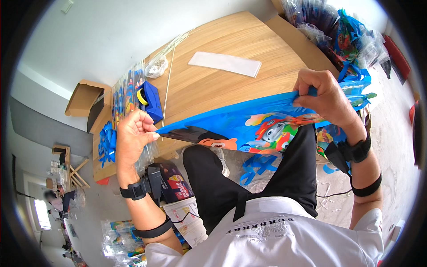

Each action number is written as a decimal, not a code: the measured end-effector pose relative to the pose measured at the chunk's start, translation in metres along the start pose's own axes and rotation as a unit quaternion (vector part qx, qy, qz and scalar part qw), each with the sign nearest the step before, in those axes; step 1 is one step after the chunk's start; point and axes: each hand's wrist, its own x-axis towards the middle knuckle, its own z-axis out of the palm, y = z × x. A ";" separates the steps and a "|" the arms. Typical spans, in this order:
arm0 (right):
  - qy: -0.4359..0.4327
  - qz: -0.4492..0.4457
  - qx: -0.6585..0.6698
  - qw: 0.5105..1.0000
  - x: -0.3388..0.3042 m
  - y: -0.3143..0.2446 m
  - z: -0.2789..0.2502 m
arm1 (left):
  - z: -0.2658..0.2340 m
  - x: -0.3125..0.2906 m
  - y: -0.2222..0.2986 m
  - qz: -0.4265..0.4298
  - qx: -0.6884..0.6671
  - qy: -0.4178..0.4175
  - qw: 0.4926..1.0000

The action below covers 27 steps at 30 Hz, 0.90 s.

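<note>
A thin blue sheet (243, 127) printed with cartoon figures, which looks like a kite's sail, is stretched between my hands above my lap, along the table's near edge. My left hand (132, 137) pinches its dark pointed left corner between thumb and fingers. At the other end, my right hand (324, 94) grips the upper edge with bent fingers. Beyond my right hand, blue ribbon-like strips (358, 82) trail off to the right. The sheet's lower edge hangs over my knees.
On the wooden table (231, 38) lie a white strip (225, 64), a blue tape dispenser (152, 101), a small clear tub (156, 66) and thin pale rods (167, 91). Blue ribbons (106, 141) hang at the left edge. Plastic-wrapped colourful goods (342, 35) fill the far right.
</note>
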 end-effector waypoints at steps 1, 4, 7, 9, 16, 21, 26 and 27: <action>0.004 0.002 -0.002 1.000 0.000 -0.001 0.000 | 0.001 0.000 -0.001 0.003 0.000 -0.004 1.000; -0.018 -0.008 -0.035 0.999 -0.003 0.002 -0.004 | 0.005 0.003 -0.010 0.010 0.066 0.013 0.998; -0.039 -0.143 -0.019 0.989 0.008 0.006 0.014 | -0.005 -0.008 -0.022 0.019 0.220 0.036 0.975; -0.020 -0.179 -0.027 0.983 0.013 0.003 0.033 | 0.004 -0.011 -0.014 0.013 0.271 0.033 0.962; -0.042 -0.174 -0.079 0.981 0.024 -0.015 0.073 | 0.093 -0.007 0.054 0.300 0.313 0.006 0.901; 0.005 -0.203 -0.039 0.978 0.030 -0.025 0.088 | 0.132 0.004 0.040 0.301 0.313 -0.003 0.901; -0.015 -0.199 -0.099 0.975 0.026 -0.017 0.081 | 0.134 0.007 0.033 0.291 0.229 -0.009 0.929; -0.027 -0.188 -0.150 0.970 0.023 -0.016 0.073 | 0.132 0.006 0.033 0.256 0.204 -0.012 0.945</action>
